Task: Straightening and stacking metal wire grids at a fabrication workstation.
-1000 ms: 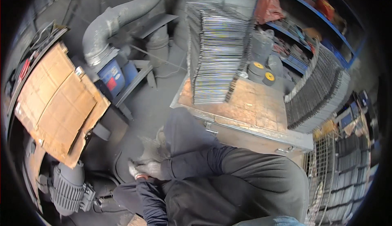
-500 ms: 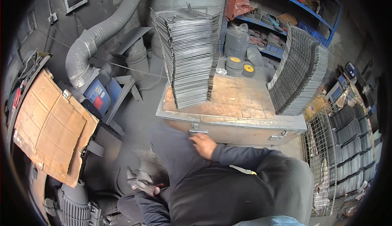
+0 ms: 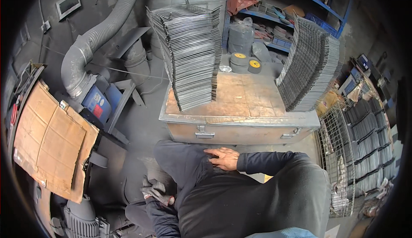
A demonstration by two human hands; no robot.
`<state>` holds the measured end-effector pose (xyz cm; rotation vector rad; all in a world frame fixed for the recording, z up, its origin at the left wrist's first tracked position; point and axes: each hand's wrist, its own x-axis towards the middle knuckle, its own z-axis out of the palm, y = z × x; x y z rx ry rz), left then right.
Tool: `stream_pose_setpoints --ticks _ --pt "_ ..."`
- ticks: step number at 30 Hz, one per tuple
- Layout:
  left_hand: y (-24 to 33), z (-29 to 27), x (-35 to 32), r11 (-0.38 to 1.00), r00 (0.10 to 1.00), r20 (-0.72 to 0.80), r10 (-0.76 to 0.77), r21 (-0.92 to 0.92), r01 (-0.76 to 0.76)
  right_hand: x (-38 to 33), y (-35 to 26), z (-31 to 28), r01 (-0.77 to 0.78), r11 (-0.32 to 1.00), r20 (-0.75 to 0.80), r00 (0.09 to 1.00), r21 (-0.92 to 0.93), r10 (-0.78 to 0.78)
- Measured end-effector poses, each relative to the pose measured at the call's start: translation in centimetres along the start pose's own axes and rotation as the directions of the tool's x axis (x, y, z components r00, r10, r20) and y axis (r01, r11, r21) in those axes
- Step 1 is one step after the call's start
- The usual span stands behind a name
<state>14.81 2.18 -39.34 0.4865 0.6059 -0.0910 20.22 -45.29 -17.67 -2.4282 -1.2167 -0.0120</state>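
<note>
My bare right hand (image 3: 226,158) lies on the dark trouser leg (image 3: 182,160), palm down. Its fingers stretch to the left, slightly apart, with nothing in them. Lower left, my left hand (image 3: 157,193) shows as a grey work glove with a red-edged cuff beside the dark sleeve. It is low beside the leg, and its fingers are too bunched and dim to tell whether they hold anything. Beyond the knees, a metal-edged wooden chest (image 3: 236,132) carries a tall stack of wire grids (image 3: 193,62) on the left and a second, curved stack of wire grids (image 3: 310,68) on the right.
A wire cage (image 3: 339,169) beside bundled dark strips (image 3: 371,139) stands at right. Cardboard (image 3: 51,139) leans at left, near a blue machine (image 3: 98,105) under a ribbed duct (image 3: 107,27). Yellow-centred discs (image 3: 254,66) sit behind the chest, before blue shelves (image 3: 287,21).
My right hand has drawn back from near the chest's left latch and settled on my leg. My gloved left hand has shifted slightly. The view has tilted a little.
</note>
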Motion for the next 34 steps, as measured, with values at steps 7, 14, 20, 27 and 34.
stream_pose_setpoints --ticks 7,14,20,27,34 --pt "-1.3 -1.0 2.2 0.996 0.995 -0.095 -0.025 0.078 0.033 1.5 -0.8 1.7 -0.093 0.992 -0.066 0.994 -0.081 0.087" --pt "0.1 -6.5 3.4 0.992 0.984 -0.17 -0.053 0.103 0.072 -0.4 -0.8 1.2 -0.13 0.951 -0.172 0.968 0.281 0.183" --pt "-2.2 0.3 0.6 0.995 0.995 -0.092 -0.048 0.08 0.056 -6.1 -0.6 -1.2 -0.37 0.496 0.261 0.925 0.786 0.276" --pt "-1.7 10.2 -6.8 0.99 0.989 -0.148 0.006 0.138 0.015 -3.2 1.0 -0.4 -0.766 0.229 0.544 0.602 0.6 0.584" --pt "-1.7 9.9 -6.7 0.991 0.954 -0.278 0.11 0.105 -0.083 -5.7 2.8 -3.8 -0.722 0.532 0.592 0.68 0.442 0.431"
